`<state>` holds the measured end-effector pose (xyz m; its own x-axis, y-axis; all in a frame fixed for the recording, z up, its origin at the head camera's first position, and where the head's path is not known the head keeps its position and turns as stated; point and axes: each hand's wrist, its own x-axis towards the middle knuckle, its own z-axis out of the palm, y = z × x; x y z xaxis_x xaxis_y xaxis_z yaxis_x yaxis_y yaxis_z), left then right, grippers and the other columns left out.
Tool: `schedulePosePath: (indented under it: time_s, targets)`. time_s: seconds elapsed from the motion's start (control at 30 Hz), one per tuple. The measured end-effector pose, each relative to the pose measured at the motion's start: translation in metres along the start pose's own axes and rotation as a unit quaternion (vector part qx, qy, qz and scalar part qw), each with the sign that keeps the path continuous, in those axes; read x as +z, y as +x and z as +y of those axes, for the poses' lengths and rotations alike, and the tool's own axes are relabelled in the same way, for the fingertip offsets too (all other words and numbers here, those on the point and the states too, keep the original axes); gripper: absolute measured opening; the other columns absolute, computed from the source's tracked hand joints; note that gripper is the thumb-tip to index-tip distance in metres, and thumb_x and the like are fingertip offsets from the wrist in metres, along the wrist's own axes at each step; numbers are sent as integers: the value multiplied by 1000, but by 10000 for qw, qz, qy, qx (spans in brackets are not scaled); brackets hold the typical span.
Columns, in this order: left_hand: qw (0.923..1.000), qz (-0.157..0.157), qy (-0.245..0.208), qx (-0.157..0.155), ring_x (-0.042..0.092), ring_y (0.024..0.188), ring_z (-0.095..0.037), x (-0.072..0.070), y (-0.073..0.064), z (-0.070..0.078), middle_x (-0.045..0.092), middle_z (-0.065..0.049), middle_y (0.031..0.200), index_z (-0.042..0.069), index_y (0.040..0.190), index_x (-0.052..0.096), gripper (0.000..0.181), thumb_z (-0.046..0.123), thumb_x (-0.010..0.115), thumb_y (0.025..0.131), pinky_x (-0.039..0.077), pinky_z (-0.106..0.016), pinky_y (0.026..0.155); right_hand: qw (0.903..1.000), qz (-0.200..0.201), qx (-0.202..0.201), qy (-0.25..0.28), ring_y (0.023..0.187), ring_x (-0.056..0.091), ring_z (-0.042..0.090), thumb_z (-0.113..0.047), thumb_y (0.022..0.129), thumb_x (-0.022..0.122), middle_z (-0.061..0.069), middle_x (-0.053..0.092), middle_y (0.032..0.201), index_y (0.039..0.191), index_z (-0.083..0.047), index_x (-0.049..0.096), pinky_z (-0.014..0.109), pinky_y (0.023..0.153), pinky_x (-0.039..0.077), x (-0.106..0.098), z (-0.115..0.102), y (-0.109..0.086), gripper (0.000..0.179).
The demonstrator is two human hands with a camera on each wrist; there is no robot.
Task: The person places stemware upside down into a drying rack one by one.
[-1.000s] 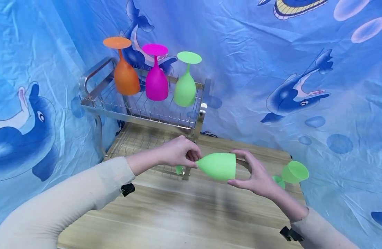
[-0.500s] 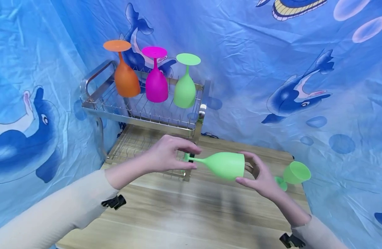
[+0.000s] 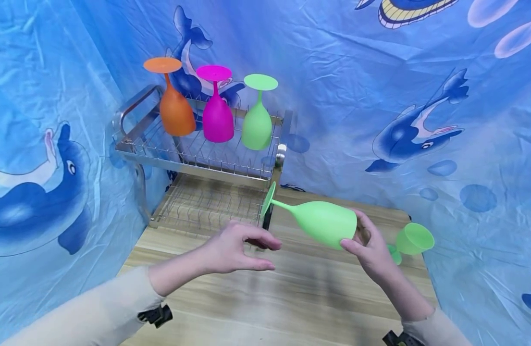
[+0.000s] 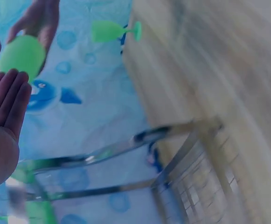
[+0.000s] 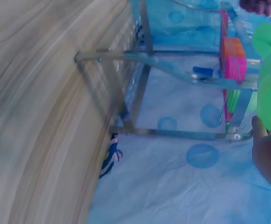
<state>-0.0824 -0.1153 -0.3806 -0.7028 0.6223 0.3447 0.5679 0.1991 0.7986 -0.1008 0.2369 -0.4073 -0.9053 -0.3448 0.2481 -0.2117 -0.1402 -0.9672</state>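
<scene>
My right hand (image 3: 373, 250) holds a light green goblet (image 3: 323, 222) by its rim end, fingers partly hidden behind the bowl. The goblet lies nearly level in the air, its stem and round foot pointing left toward the rack. Just below the foot, my left hand (image 3: 243, 247) is apart from the goblet, thumb and fingers spread with nothing between them. In the left wrist view its fingers (image 4: 7, 100) are straight. On the rack's top tier, an orange goblet (image 3: 177, 113), a magenta goblet (image 3: 217, 117) and a green goblet (image 3: 257, 126) stand upside down in a row.
A two-tier metal dish rack (image 3: 196, 168) stands at the back left of the wooden table (image 3: 282, 298). Another green goblet (image 3: 414, 239) is upright near the table's right edge. A blue dolphin-print curtain (image 3: 334, 120) hangs close behind and at both sides.
My left hand has let go of the goblet's stem and drawn back toward me. The right hand has moved right with the goblet, whose foot now tilts up.
</scene>
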Motion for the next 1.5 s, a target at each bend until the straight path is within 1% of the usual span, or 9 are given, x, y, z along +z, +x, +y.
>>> schedulePosePath:
  time_s: [0.13,0.27,0.47,0.63,0.8,0.87,1.1,1.3,1.5]
  targets:
    - [9899,567,-1046,-774,77,108,-15,22,3,-12,80,-5,119,5,125,77,40,15,89,89,62,-31,95,9985,111,-206,504,119,66,17,18,89,62,7,60,137,146,-9,55,28,95,61,9,-2,0,63]
    - [9542,1460,-2336,-1164,74,117,-24,38,15,-19,74,-18,130,-3,135,69,47,8,84,92,60,-35,101,9959,192,-312,826,119,65,18,15,90,64,7,62,136,144,-8,56,28,98,60,18,-1,-1,60]
    - [9003,2383,-3566,-742,70,124,-22,51,36,-18,70,-21,136,0,133,67,44,2,82,91,56,-38,108,9930,286,-330,1096,122,63,17,13,91,65,7,61,136,145,-8,54,28,102,58,30,2,-5,58]
    - [8808,2569,-3966,-279,67,128,-22,55,50,-18,63,-24,146,5,138,67,52,18,87,91,53,-37,112,9903,364,-384,1288,123,62,18,7,93,68,7,60,137,146,-7,53,29,105,56,42,6,-9,57]
    - [8873,2354,-3967,-9,64,134,-23,54,63,-19,69,-12,143,-1,145,62,74,36,91,87,53,-34,112,9894,455,-355,1330,126,61,18,8,92,65,7,59,138,146,-7,52,29,106,55,50,9,-12,57]
    - [8918,2237,-3933,68,66,133,-21,53,66,-20,72,-6,139,3,142,67,69,36,92,87,55,-33,109,9891,476,-339,1352,126,61,17,8,91,65,7,59,138,145,-8,53,29,107,55,53,10,-13,57]
    - [8931,1975,-4034,245,62,132,-16,49,72,-21,78,6,124,28,123,80,41,41,91,86,56,-26,100,9861,434,-406,1554,123,63,16,9,93,63,7,61,136,146,-6,51,28,106,55,62,16,-16,56]
    - [9017,1853,-3890,352,67,121,-19,47,74,-23,79,6,122,33,119,82,39,49,90,85,57,-28,92,9843,512,-379,1647,118,64,14,9,94,62,4,63,132,145,-5,52,26,103,56,69,20,-16,54]
    - [9093,1840,-3720,318,71,116,-20,44,72,-25,79,-1,123,25,121,83,38,43,88,89,57,-29,88,9842,490,-340,1665,118,64,13,5,96,67,4,63,131,144,-6,53,26,102,57,73,22,-17,51]
